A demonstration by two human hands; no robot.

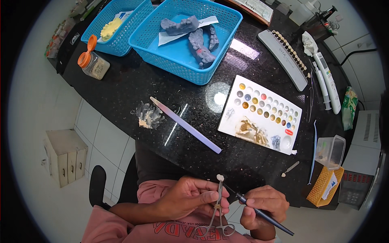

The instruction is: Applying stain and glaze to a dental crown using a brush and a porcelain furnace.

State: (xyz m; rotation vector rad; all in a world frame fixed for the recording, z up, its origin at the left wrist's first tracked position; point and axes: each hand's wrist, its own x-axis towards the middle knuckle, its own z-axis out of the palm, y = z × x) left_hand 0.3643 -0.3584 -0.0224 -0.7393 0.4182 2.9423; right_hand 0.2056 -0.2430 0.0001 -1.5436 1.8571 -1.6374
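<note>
My left hand is closed around a metal hemostat, its ring handles pointing down toward my shirt. At the hemostat's upper tip sits a small whitish tooth crown. Pinched in my right hand is a thin brush with a dark handle. Its fine tip reaches up and left, close to the crown; whether they touch I cannot tell. Beyond my hands lies a white paint palette with several small wells of colour and brown and grey smears.
A purple spatula lies beside a whitish smear. Blue baskets hold grey dental impressions. At left stands an open orange-lidded jar. A shade guide, a syringe and a yellow basket line the right side.
</note>
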